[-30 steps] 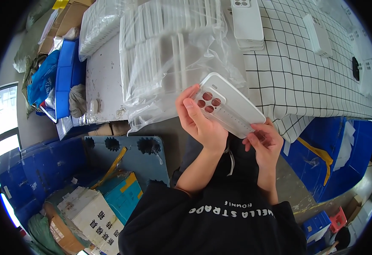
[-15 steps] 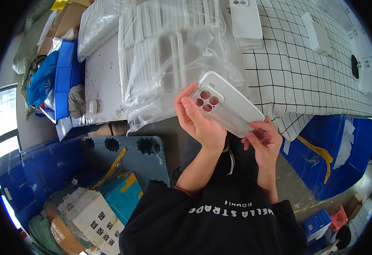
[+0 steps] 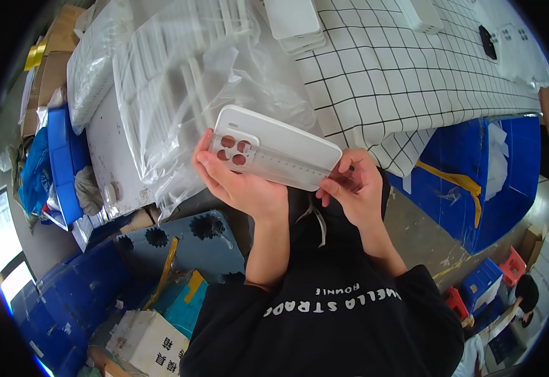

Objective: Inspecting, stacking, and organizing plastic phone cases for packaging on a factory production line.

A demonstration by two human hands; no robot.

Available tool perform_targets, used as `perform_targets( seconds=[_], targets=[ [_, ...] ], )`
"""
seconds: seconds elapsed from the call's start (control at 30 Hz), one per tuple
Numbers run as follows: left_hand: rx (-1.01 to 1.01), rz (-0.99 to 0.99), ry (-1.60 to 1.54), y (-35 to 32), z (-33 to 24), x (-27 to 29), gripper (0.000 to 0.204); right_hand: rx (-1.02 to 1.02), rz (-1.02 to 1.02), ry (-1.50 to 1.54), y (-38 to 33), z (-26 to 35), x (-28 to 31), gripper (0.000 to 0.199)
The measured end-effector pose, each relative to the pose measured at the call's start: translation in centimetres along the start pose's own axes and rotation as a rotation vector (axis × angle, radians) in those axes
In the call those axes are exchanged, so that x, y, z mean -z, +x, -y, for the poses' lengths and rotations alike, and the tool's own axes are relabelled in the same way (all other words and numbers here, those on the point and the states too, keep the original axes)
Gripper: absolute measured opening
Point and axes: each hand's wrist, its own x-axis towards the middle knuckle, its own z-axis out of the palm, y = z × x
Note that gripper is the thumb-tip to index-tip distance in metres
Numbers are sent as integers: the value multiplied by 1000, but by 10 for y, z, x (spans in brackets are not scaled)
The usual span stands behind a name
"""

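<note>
Two hands grasp a white phone case (image 3: pixel 277 156) above the worktop's (image 3: pixel 412 75) near edge: left hand (image 3: pixel 240 182) at its camera end, right hand (image 3: pixel 349 185) opposite. Keep both fingers clamped, case level.

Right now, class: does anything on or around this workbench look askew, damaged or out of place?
The white phone case held by the left hand and right hand looks intact. The checked tablecloth hangs crookedly off the table edge, and clear plastic bags lie crumpled in a heap.

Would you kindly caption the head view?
Both hands, left and right, hold a white phone case beside bagged cases.
</note>
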Motion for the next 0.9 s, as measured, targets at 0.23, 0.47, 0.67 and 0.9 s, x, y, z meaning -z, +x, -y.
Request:
perform_targets(
  seconds=[0.23, 0.47, 0.67, 0.9],
  targets=[
    [-49, 44, 22, -14, 3, -17, 31, -12, 28, 55, 5, 3, 32, 18],
    [73, 361, 134, -34, 18, -39, 28, 187, -240, 230, 0, 33, 70, 22],
    [126, 521, 156, -50, 28, -70, 31, 576, -202, -876, 4, 83, 79, 56],
    [195, 687, 49, -45, 24, -106, 29, 580, -181, -1091, 33, 116, 73, 77]
  ],
)
